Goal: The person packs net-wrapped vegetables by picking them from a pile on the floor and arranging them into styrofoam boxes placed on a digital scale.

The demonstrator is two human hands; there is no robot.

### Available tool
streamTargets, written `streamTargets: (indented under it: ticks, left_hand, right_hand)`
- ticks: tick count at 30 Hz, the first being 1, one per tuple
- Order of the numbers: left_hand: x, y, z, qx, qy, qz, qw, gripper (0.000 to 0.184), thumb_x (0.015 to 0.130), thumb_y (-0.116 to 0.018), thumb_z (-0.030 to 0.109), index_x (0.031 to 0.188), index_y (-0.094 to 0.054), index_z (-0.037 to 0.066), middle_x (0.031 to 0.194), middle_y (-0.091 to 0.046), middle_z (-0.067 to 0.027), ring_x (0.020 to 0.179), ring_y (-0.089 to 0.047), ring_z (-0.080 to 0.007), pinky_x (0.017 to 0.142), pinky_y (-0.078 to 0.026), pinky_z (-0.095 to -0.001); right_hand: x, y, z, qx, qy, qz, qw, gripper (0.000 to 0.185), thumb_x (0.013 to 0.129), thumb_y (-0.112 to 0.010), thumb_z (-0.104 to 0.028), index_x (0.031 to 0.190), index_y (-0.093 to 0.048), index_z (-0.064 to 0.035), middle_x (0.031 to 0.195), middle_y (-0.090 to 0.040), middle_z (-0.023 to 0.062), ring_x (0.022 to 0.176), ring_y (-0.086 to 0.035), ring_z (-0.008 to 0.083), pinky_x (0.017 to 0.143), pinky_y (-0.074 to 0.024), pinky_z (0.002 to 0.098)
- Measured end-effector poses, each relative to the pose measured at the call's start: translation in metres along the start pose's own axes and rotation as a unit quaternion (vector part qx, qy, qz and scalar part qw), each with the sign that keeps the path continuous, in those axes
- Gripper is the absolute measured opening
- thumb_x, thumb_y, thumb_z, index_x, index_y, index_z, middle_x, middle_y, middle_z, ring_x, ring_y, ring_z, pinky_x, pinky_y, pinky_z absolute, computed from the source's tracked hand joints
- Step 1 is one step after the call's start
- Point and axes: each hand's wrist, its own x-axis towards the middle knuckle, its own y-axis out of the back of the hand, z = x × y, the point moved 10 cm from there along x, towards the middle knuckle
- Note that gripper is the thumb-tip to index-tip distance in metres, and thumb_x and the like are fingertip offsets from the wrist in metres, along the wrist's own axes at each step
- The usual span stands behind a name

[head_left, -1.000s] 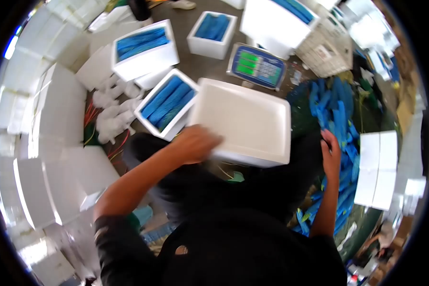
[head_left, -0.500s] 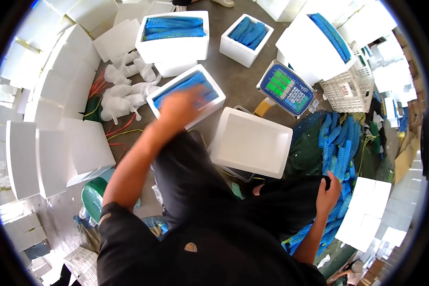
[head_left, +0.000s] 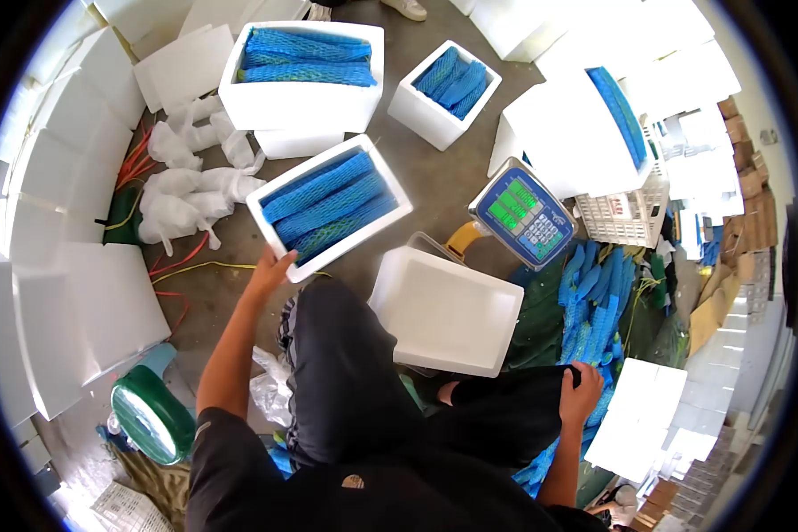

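At the lower-left corner of a white foam box [head_left: 388, 158], my left hand [head_left: 270, 270] is closed on the rim. Several blue net-wrapped bundles [head_left: 328, 195] lie side by side in that box. My right hand [head_left: 581, 390] rests on my right knee, holding nothing, with thumb and fingers apart. In front of my legs, an empty white foam box [head_left: 448, 310] sits on the scale. The scale's display [head_left: 523, 213], with green digits, stands on a yellow post behind it. Beside my right knee lies a pile of blue net bundles [head_left: 590, 310].
Farther off stand a large foam box [head_left: 306, 106] and a smaller one [head_left: 443, 115], both holding blue bundles. White plastic bags [head_left: 186, 191] lie at left near stacked foam boxes [head_left: 89, 301]. A green stool [head_left: 151, 415] is by my left elbow; a white crate [head_left: 625, 217] stands at right.
My left hand has moved back from over the bundles to the box's near corner. My right hand stays at the knee. The whole view has shifted somewhat.
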Motion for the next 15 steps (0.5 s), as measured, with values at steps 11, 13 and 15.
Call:
streamTargets:
  ticks: [11,13,15]
  left_hand:
    - [0.112,-0.219,0.039,-0.305,0.099,-0.081,0.944,0.064,0.101,-0.066,0.031,0.150,-0.035,0.004,0.131,-0.057,-0.0134,0.119,-0.058,-0.0279,0.105,-0.049,-0.0446]
    - [0.162,-0.238,0.041,-0.344,0.082,-0.054,0.934,0.051,0.098,-0.069,0.036,0.136,-0.048,0.009,0.119,-0.056,-0.0092,0.107,-0.055,-0.0226,0.091,-0.050,-0.0451]
    - [0.182,-0.238,0.056,-0.213,0.053,-0.109,0.969,0.042,0.099,-0.068,0.038,0.126,-0.057,0.008,0.114,-0.057,-0.0077,0.104,-0.057,-0.0209,0.091,-0.051,-0.0456]
  right_hand:
    - [0.016,-0.013,-0.022,-0.015,0.085,-0.025,0.996,0.022,0.087,-0.073,-0.016,0.107,-0.072,-0.0063,0.109,-0.071,0.0147,0.108,-0.062,0.0384,0.100,-0.0475,0.0468]
    - [0.013,-0.017,-0.015,-0.013,0.055,-0.028,0.998,0.022,0.088,-0.073,-0.016,0.108,-0.072,-0.0055,0.112,-0.071,0.0151,0.109,-0.062,0.0387,0.101,-0.0471,0.0470]
    - [0.009,-0.015,-0.017,-0.025,0.052,-0.026,0.998,0.024,0.088,-0.073,-0.014,0.110,-0.073,-0.0044,0.113,-0.071,0.0154,0.112,-0.061,0.0387,0.104,-0.0466,0.0469]
